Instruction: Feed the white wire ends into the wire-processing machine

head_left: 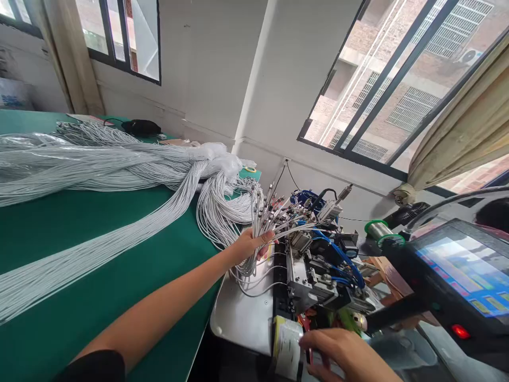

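My left hand is closed around a bundle of thin white cables, gripped near their ends. The cable tips carry small metal parts and fan out upward beside the machine. Several single cables run from the bundle across the silver plate toward the machine. At the lower edge, my right hand has its fingers curled beside a white and yellow block. A narrow red piece shows between its fingers; what it belongs to is hidden.
A desktop machine with blue tubes stands right of the silver plate. Farther right are a wire spool and a lit screen. Long white cable bundles lie across the green table, some under clear plastic.
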The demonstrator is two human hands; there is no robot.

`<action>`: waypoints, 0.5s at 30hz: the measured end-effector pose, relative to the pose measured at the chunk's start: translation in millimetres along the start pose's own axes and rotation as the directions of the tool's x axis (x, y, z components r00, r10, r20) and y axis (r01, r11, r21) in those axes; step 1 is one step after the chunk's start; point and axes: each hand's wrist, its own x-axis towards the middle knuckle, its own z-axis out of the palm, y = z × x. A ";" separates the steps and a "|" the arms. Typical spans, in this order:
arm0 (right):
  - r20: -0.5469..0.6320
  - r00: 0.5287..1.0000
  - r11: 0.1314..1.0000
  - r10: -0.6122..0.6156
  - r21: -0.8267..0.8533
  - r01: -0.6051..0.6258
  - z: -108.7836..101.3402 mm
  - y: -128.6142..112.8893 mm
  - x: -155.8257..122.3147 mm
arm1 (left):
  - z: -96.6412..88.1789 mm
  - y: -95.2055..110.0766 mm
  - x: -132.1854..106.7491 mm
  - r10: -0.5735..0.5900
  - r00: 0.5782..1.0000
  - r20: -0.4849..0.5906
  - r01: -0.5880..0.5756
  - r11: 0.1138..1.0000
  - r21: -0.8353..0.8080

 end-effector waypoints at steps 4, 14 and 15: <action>-0.176 0.984 0.997 -0.016 0.074 0.029 41.8 0.5 34.7 | -2.1 -6.5 0.8 -0.005 1.000 0.005 0.005 1.000 0.010; -0.499 0.866 0.936 -0.026 0.292 0.196 116.3 -14.1 76.9 | -2.5 1.7 -7.6 -0.021 1.000 0.006 0.020 0.997 0.074; -0.511 0.859 0.935 -0.010 0.299 0.189 117.0 -13.6 76.3 | -2.5 1.4 -8.0 -0.022 1.000 0.000 0.022 0.998 0.066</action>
